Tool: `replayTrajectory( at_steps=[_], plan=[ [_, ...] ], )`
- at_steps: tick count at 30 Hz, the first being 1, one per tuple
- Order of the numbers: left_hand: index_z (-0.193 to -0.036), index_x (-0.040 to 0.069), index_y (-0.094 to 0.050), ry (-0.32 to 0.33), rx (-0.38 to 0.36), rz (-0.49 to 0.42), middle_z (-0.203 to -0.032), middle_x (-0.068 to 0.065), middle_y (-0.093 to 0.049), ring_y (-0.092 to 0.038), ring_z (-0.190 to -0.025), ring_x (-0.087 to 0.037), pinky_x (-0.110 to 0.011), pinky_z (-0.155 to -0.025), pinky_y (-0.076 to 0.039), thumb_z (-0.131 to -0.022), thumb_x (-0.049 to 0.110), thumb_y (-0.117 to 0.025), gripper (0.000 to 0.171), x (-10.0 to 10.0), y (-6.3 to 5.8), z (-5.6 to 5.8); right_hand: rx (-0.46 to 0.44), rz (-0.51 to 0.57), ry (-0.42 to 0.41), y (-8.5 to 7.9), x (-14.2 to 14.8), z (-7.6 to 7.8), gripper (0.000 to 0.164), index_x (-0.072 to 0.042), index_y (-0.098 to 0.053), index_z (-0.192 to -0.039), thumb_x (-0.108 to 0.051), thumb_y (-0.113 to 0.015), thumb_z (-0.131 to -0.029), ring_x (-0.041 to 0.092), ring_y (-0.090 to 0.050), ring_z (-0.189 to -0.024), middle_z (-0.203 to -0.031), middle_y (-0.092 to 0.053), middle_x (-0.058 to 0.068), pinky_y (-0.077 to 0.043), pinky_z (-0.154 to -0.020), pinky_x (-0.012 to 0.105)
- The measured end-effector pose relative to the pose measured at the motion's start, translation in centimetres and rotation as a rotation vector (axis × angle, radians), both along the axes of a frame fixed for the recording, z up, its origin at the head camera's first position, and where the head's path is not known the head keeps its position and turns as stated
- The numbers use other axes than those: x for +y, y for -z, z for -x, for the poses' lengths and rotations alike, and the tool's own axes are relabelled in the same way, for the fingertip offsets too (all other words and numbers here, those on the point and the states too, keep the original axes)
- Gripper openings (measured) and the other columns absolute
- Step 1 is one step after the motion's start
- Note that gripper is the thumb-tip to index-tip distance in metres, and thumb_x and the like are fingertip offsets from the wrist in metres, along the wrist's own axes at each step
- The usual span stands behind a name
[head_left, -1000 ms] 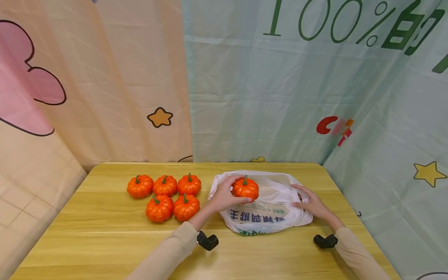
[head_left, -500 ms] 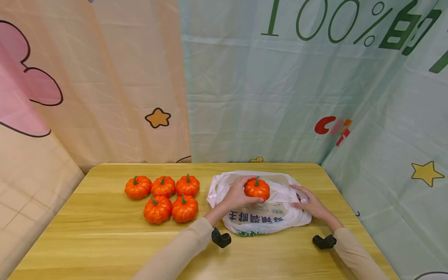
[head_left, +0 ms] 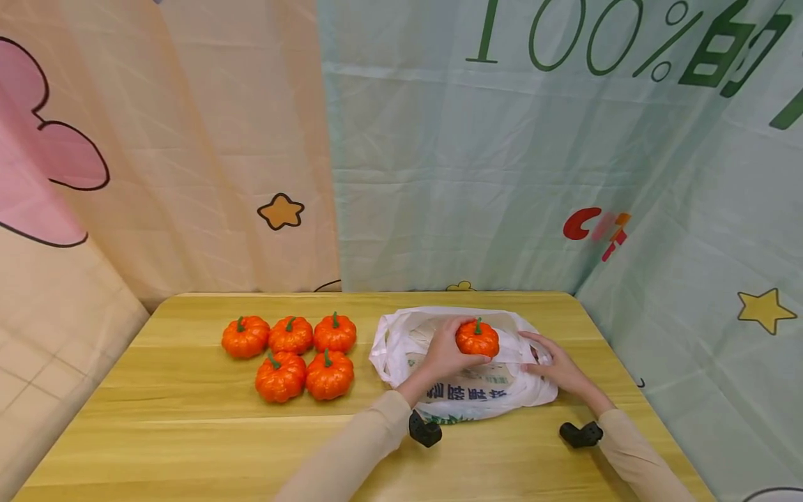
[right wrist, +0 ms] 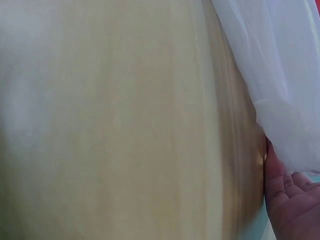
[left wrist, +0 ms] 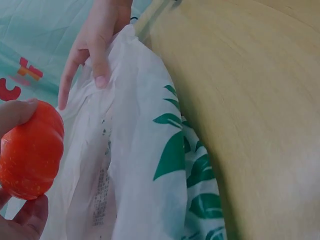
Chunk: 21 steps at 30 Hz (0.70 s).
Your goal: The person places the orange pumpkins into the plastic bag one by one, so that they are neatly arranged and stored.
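My left hand (head_left: 447, 354) holds a small orange pumpkin (head_left: 478, 340) with a green stem over the mouth of a white plastic bag (head_left: 530, 396). In the left wrist view, the thumb and fingertips grip the pumpkin (left wrist: 32, 155) from opposite sides. At the bag's right end, my right hand (head_left: 564, 366) holds its edge, thumb and forefinger spread at the opening. Part of the right hand (right wrist: 295, 210) is hidden behind the bag's film in the right wrist view. The bag lies on its side, with printed characters and green leaves on its front.
Several more orange pumpkins (head_left: 291, 336) stand in two rows on the wooden table (head_left: 188, 432), left of the bag. Printed fabric curtains (head_left: 401, 174) rise behind the table and at its sides. A black wrist camera (head_left: 425, 429) sits on each wrist.
My left hand has carried the pumpkin to the right, from the left part of the bag's opening towards its middle. The right hand has stayed at the bag's right edge.
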<state>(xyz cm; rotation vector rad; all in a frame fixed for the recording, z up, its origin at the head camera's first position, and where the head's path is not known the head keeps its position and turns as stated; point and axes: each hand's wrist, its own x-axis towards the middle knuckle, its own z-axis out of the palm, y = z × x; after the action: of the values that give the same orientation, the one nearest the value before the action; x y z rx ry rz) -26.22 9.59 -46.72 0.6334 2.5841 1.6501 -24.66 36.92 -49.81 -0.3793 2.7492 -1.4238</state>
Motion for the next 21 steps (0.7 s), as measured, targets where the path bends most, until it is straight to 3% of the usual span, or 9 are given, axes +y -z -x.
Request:
replayTrajectory(
  at_steps=[21],
  plan=[
    [-0.135, 0.017, -0.045, -0.108, -0.092, -0.052, -0.131, -0.004, -0.055, -0.055, -0.116, -0.022, -0.040, -0.098, -0.049, -0.071, 0.026, -0.086, 0.077, 4.6, 1.4, 0.8, 0.004, 0.007, -0.022, -0.5, -0.1, -0.2, 0.062, -0.004, -0.043, -0.141, -0.013, -0.070, -0.086, 0.050, -0.021, -0.139, -0.150, -0.033, 0.027, -0.013, -0.106, 0.074]
  ],
)
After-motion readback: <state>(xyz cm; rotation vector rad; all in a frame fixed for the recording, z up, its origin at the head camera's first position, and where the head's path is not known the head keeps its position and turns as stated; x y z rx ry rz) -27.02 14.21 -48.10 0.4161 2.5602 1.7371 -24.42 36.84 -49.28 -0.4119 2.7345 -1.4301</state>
